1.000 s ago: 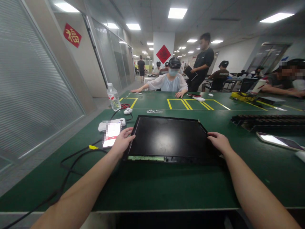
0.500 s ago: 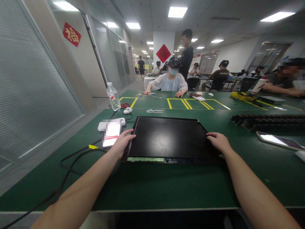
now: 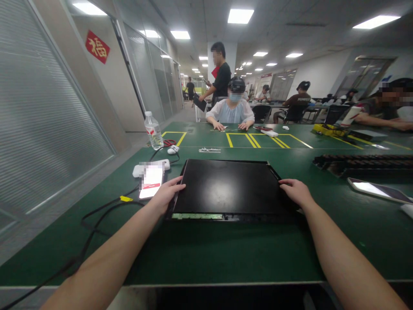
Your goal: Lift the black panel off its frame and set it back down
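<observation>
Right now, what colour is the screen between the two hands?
The screen is black, clearest in the head view.

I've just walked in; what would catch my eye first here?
Probably the black LCD panel in the middle, held at its side edges by the left hand and right hand. Next, the brightly lit phone left of it, then the red diamond-shaped sign at upper left.

The left hand [image 3: 165, 194] hides a bit of the black panel [image 3: 226, 186], pixelation masks part of the phone [image 3: 152, 181], and those pale scraps [image 3: 209, 150] are too small to identify!
</observation>
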`<state>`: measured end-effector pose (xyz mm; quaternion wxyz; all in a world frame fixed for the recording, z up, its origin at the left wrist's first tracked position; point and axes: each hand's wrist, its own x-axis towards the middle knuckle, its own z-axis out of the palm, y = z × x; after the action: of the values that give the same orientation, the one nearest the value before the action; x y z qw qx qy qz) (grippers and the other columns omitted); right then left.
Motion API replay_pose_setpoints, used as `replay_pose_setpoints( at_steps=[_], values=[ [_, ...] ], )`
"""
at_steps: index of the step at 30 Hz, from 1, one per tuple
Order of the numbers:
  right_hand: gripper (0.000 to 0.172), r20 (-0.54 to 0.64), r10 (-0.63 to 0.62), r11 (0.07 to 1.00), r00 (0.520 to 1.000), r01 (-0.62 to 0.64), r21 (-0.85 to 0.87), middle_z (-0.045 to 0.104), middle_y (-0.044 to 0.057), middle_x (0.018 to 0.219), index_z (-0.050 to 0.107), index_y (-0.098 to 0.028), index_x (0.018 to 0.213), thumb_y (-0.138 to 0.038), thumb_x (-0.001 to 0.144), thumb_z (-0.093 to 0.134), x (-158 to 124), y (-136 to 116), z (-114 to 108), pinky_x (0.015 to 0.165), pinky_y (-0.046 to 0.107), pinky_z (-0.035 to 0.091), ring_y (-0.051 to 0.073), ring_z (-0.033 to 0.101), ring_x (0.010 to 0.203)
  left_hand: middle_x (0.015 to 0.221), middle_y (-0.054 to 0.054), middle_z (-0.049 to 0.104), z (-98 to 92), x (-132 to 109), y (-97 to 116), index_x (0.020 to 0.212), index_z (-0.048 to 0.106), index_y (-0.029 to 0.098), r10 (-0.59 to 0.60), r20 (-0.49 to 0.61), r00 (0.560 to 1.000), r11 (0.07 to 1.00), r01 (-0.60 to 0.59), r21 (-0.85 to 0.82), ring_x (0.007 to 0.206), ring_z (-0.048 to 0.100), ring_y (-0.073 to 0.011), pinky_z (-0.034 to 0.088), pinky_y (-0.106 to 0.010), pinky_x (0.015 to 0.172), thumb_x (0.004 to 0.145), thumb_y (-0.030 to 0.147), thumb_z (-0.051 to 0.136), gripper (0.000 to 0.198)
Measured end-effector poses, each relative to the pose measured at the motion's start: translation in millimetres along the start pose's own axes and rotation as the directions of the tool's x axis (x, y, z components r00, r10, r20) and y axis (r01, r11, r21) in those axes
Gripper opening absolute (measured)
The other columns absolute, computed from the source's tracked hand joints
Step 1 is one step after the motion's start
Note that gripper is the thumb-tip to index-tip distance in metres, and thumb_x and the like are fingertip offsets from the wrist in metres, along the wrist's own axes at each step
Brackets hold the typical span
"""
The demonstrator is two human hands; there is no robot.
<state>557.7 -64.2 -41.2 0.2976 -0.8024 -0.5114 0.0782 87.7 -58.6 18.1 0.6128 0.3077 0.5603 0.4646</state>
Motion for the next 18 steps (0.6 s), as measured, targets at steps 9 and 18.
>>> replay_pose_setpoints(
  at_steps=[9, 18],
  values=[
    [0.026, 0.011, 0.02, 1.0, 1.0, -0.02, -0.011, 0.081, 0.009, 0.099, 0.085, -0.025, 0.095, -0.029, 0.079, 0.066, 0, -1, -1, 0.084, 0.039, 0.057, 0.029, 0.073, 0.094, 0.08, -0.008, 0.083, -3.3, 3, -4, 0.125, 0.074, 0.015, -0.016, 0.054, 0.998, 1.0, 0.015, 0.01, 0.057, 0.077, -0.0233, 0.064, -0.033, 0.055, 0.079, 0.001, 0.07, 0.048],
    [0.023, 0.011, -0.006, 1.0, 1.0, 0.006, 0.024, 0.081, 0.008, 0.096, 0.085, -0.026, 0.092, -0.029, 0.078, 0.067, -1, -2, -1, 0.082, 0.038, 0.057, 0.027, 0.073, 0.091, 0.091, -0.01, 0.084, -13.2, 13, -6, 0.095, 0.077, 0.016, 0.052, 0.039, 0.998, 0.998, -0.054, 0.044, 0.078, 0.081, -0.0259, 0.065, -0.032, 0.068, 0.069, 0.005, 0.082, 0.029]
  ],
)
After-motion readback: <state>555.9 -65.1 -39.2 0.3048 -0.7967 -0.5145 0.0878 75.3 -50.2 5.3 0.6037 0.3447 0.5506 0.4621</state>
